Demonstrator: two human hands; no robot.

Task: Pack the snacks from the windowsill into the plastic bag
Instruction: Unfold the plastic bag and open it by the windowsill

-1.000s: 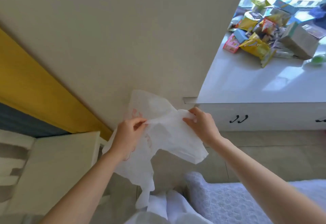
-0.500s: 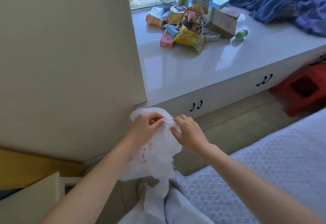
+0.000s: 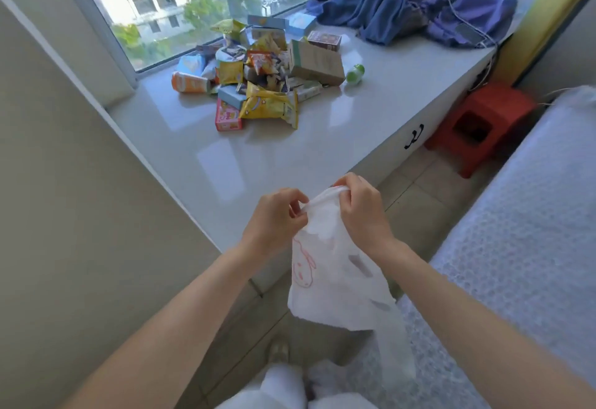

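Note:
A thin white plastic bag (image 3: pixel 335 276) with a pink rabbit drawing hangs in front of me, below the windowsill's front edge. My left hand (image 3: pixel 274 221) and my right hand (image 3: pixel 359 205) both pinch its top rim, close together. A pile of snacks (image 3: pixel 258 83) lies on the pale windowsill (image 3: pixel 225 163) near the window: a yellow crisp bag (image 3: pixel 269 105), a pink box (image 3: pixel 227 116), an orange cup (image 3: pixel 188 83), a brown carton (image 3: pixel 316 62) and a small green bottle (image 3: pixel 354 72).
Blue and purple clothes (image 3: pixel 416 5) with a cable are heaped at the sill's far right. A red plastic stool (image 3: pixel 483 125) stands on the floor beside the sill cabinet. A bed with a white textured cover (image 3: pixel 516 263) lies at my right. A beige wall fills the left.
The view has swung right and up from the wall onto the windowsill. My hands have come closer together at the bag's top rim, and the bag now hangs down.

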